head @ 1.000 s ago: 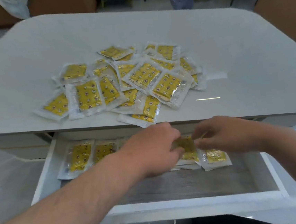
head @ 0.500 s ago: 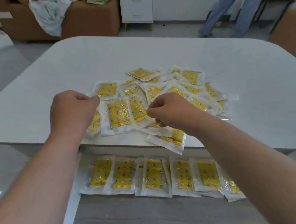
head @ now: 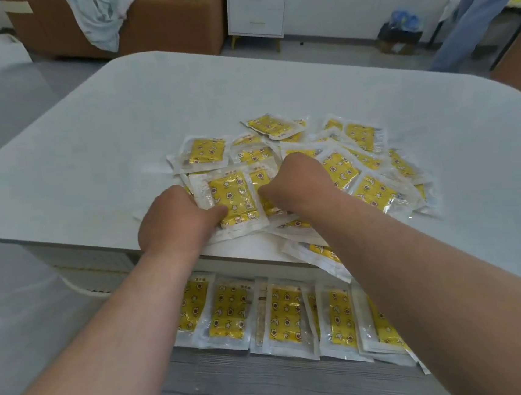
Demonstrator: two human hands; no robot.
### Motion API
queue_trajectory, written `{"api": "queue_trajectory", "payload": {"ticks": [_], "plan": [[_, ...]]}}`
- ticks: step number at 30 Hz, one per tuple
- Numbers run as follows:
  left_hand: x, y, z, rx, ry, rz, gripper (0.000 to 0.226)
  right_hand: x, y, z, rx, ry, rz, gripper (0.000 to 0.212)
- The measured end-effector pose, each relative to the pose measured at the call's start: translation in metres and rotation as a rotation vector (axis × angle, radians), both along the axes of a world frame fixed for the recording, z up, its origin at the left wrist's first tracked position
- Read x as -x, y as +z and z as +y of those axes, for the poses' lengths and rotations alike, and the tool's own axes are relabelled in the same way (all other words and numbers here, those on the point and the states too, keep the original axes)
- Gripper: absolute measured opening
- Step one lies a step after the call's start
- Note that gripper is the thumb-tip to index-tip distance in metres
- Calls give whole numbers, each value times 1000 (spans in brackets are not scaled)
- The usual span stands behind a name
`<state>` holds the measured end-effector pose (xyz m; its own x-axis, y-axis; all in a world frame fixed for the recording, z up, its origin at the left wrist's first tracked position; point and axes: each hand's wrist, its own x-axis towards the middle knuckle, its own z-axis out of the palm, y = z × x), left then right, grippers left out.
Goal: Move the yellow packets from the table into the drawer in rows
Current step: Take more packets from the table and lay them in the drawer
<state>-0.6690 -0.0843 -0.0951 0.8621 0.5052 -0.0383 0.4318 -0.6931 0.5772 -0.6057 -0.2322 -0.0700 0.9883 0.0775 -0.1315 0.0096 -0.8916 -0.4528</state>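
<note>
Your left hand (head: 175,220) grips a yellow packet (head: 231,193) at the near-left edge of the pile (head: 369,186). The thumb is laid across the packet's lower face and the fingers are curled at its left border, a hold that likely suits peeling one flat sachet off its overlapping neighbours. Your right hand (head: 300,182) sits just beside it, knuckles up and fingers curled down into the pile. Its own back hides the fingertips, so you cannot tell whether it pinches a packet or merely steadies the heap. The pile lies loose and overlapping near the front of the surface (head: 119,131), with one packet (head: 315,254) overhanging the edge. Directly below, the open drawer (head: 271,390) holds a single row (head: 284,312) of packets standing side by side along its back. The bare grey floor in front appears left free for a further row.
</note>
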Motion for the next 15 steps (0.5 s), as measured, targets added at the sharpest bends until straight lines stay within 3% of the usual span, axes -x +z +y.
{"api": "queue_trajectory", "payload": {"ticks": [5, 8, 11, 15], "plan": [[-4, -4, 6, 43, 28, -10, 25, -5, 0, 3, 55, -19, -17, 29], [-4, -2, 4, 57, 83, 16, 40, -7, 0, 2, 33, -49, -7, 34], [-2, -2, -2, -59, 59, 55, 69, -6, -1, 4, 19, -48, 20, 40], [-7, -7, 1, -53, 44, 58, 64, -8, -7, 9, -19, -69, 46, 32]]}}
